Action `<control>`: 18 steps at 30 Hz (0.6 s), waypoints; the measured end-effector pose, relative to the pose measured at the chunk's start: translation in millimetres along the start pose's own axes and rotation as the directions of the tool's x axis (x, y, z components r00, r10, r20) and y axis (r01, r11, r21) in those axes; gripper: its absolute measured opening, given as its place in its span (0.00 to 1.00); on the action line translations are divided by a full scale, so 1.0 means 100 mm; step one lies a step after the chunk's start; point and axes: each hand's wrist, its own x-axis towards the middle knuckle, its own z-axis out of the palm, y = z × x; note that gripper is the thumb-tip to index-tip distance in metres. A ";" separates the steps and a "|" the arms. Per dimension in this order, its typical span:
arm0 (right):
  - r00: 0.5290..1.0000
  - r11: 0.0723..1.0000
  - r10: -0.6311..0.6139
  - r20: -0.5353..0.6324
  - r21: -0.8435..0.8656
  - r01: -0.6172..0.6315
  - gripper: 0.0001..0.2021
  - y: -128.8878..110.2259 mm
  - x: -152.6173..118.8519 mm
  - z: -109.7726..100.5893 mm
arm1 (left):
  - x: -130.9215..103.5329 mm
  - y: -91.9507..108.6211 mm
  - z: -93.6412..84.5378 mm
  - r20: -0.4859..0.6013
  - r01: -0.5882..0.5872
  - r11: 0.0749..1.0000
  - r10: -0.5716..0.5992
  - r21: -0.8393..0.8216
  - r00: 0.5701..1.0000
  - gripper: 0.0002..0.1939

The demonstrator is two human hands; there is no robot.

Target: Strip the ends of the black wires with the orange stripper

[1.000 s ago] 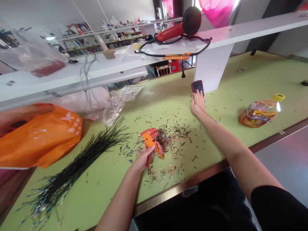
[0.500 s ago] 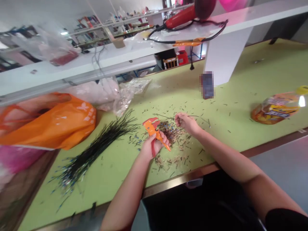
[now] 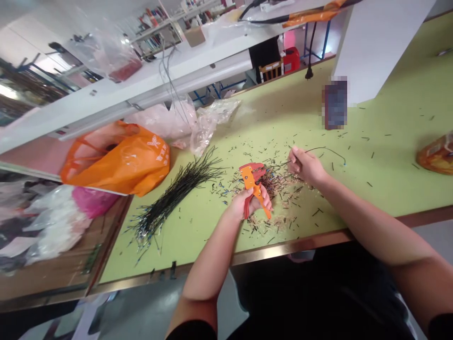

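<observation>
My left hand (image 3: 253,200) is closed around the handles of an orange and red wire stripper (image 3: 248,178), its jaws pointing up and to the right. To its right, my right hand (image 3: 306,165) pinches a thin black wire (image 3: 323,148). One end of that wire trails right to a small blue tip; the other reaches left toward the stripper's jaws, and I cannot tell whether it touches them. Beneath the stripper lies a heap of cut scraps (image 3: 274,184). A bundle of black wires (image 3: 177,193) with blue and silvery ends rests to the left.
An orange bag (image 3: 130,160) and clear plastic wrapping (image 3: 212,123) lie at the back left. A blurred-out dark object (image 3: 335,104) leans by the white post (image 3: 378,52). A bottle (image 3: 437,153) lies at the right. Scraps are strewn over the green tabletop (image 3: 198,241).
The view has swung left, so everything sits further right. The wire's left part now lies closer to the stripper's jaws. Both hands keep their holds.
</observation>
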 end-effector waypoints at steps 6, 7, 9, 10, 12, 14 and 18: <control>0.999 0.998 -0.001 0.050 0.059 -0.002 0.27 -0.09 0.01 -0.04 | 0.01 -0.01 -0.02 0.010 -0.007 1.000 0.007 -0.010 1.000 0.26; 0.999 0.998 -0.003 0.049 0.064 0.000 0.27 -0.08 0.01 -0.04 | 0.01 -0.01 -0.01 0.005 -0.002 1.000 0.002 -0.005 1.000 0.26; 0.998 0.998 0.002 0.057 0.056 -0.006 0.27 -0.06 0.02 -0.02 | 0.02 -0.01 -0.01 0.005 0.016 1.000 -0.016 0.003 1.000 0.27; 0.998 0.999 0.009 0.067 0.041 -0.012 0.27 -0.05 0.01 -0.01 | 0.01 -0.02 0.00 0.009 0.027 1.000 -0.027 0.006 1.000 0.27; 0.997 1.000 0.016 0.081 0.004 -0.016 0.27 -0.05 0.01 0.00 | 0.01 -0.02 0.01 0.017 0.039 0.999 -0.039 0.014 0.999 0.27; 0.997 1.000 0.011 0.081 -0.030 -0.008 0.28 -0.05 0.00 -0.01 | 0.01 -0.02 0.02 0.018 0.042 0.999 -0.043 0.022 0.999 0.27; 0.999 0.998 -0.005 0.050 -0.057 0.008 0.27 -0.09 0.00 -0.07 | 0.00 -0.01 0.03 0.000 0.031 0.999 -0.031 0.018 1.000 0.27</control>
